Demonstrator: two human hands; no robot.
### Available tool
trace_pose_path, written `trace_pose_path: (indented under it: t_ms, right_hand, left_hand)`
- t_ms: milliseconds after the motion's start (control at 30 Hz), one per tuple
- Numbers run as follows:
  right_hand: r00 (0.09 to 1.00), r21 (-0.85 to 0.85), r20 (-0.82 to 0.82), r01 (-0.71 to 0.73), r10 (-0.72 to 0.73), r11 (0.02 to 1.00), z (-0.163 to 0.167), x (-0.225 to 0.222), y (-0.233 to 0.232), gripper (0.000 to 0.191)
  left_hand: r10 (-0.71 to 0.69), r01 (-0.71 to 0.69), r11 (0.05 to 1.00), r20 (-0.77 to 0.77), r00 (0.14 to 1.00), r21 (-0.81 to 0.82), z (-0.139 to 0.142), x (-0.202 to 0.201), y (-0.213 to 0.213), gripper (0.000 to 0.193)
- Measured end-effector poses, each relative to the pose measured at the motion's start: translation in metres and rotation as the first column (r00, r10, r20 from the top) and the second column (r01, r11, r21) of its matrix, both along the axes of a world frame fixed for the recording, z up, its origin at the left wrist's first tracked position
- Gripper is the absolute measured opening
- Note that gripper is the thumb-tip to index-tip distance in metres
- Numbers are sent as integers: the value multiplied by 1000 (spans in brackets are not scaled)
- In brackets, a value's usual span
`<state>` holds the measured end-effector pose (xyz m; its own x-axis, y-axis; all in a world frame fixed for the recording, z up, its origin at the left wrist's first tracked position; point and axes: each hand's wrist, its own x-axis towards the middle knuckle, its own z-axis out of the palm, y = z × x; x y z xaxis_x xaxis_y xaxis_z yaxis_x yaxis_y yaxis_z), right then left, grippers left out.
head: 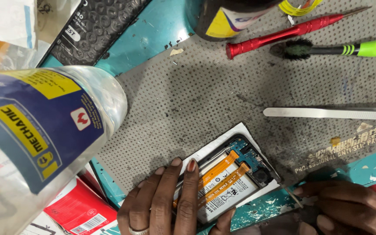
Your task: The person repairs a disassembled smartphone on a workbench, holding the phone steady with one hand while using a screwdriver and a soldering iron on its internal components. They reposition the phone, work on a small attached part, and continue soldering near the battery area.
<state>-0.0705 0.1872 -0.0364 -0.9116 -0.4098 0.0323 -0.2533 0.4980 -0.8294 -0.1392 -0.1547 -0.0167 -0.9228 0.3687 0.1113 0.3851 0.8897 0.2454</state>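
Observation:
An opened phone lies back-up on a grey dotted mat, showing a white battery, two orange flex cables and a blue circuit board. My left hand presses down on the phone's left side, fingers flat across it and thumb at its lower edge. My right hand is at the bottom right, holding a thin metal tool whose tip rests at the phone's right edge.
A large clear bottle with a blue and yellow label looms at the left. On the mat's far side lie a red screwdriver, a green-handled brush and metal tweezers. A red box sits at the lower left.

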Motion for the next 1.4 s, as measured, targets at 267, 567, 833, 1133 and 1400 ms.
trace_pose_path:
  t_ms: [267, 567, 833, 1133, 1400]
  right_hand:
    - [998, 137, 60, -3, -5, 991, 9, -2, 2, 16]
    - [999, 89, -49, -5, 9, 996, 4, 0, -6, 6]
    - [993, 106, -107, -46, 57, 993, 5, -1, -6, 9]
    - [996, 106, -46, -70, 75, 992, 3, -1, 1, 3]
    - [998, -57, -34, 46, -48, 997, 4, 2, -10, 6]
  left_hand:
    - [8, -8, 1000, 19, 1000, -9, 4, 0, 1, 69]
    - [73, -72, 997, -115, 991, 9, -1, -2, 6, 65]
    - [146, -150, 988, -140, 979, -23, -4, 0, 12, 64]
    - [19, -19, 1000, -24, 1000, 6, 1, 0, 2, 67]
    - [65, -64, 998, -89, 994, 7, -3, 0, 6, 66]
